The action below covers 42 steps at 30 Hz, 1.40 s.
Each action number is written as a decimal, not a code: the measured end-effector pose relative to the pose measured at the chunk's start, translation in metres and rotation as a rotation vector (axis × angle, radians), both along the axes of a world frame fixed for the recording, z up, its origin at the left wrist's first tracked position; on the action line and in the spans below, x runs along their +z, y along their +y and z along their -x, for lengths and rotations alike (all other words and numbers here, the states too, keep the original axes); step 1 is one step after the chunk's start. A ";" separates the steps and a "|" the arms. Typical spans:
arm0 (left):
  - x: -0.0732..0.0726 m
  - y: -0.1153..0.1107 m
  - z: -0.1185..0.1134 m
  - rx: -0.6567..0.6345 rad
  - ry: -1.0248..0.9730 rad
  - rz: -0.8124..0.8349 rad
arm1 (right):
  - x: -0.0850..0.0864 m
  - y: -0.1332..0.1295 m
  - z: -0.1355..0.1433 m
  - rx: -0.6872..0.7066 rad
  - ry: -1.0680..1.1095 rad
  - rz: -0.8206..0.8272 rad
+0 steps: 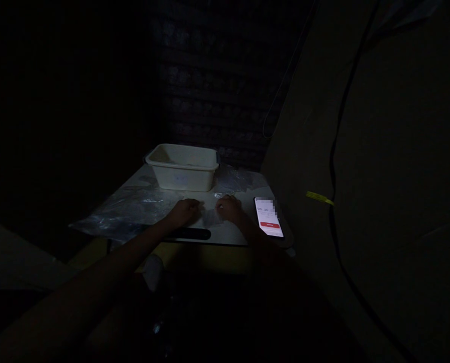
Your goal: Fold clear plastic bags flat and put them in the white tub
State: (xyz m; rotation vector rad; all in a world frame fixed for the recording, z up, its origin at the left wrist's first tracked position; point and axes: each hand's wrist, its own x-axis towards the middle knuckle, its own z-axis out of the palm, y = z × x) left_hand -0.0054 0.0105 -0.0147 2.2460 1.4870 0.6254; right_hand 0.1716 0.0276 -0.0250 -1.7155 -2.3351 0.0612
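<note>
Over the front half of a small white table [225,234], my left hand [185,212] has its fingers pressed together. Whatever it pinches, if anything, is too dark to make out. My right hand [229,207] is closed at the edge of a small clear plastic bag [211,218], which lies between the two hands. Behind them stands a cream plastic tub [185,176], its contents only faintly visible. To the left of my left hand is a large sheet of crumpled clear plastic [134,204].
A lit phone [269,217] lies at the table's right side. A dark slot [190,233] runs near the front edge. More clear plastic [236,179] lies behind my right hand. A cable with a yellow tag [319,197] hangs along the right wall. The surroundings are very dark.
</note>
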 end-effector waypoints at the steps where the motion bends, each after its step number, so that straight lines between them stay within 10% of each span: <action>1: -0.001 0.002 -0.003 0.011 -0.029 0.007 | 0.001 -0.001 0.002 0.012 -0.030 0.001; 7: -0.005 0.006 -0.015 0.011 -0.355 0.188 | 0.012 -0.004 0.003 0.107 -0.031 -0.083; 12: 0.000 0.006 -0.018 0.031 -0.628 0.412 | 0.023 -0.005 0.005 0.138 0.484 -0.101; 21: 0.009 0.001 -0.021 0.112 -0.976 0.345 | 0.013 -0.022 0.006 -0.009 1.292 0.665; 26: 0.008 -0.001 -0.017 0.115 -0.709 0.251 | 0.013 -0.015 0.010 -0.090 1.509 0.504; 33: 0.044 0.025 0.012 0.136 0.031 -0.497 | 0.019 -0.014 0.004 -0.053 1.453 0.320; 42: 0.042 0.027 0.020 0.320 0.381 -0.610 | 0.031 -0.016 -0.004 0.081 1.124 0.207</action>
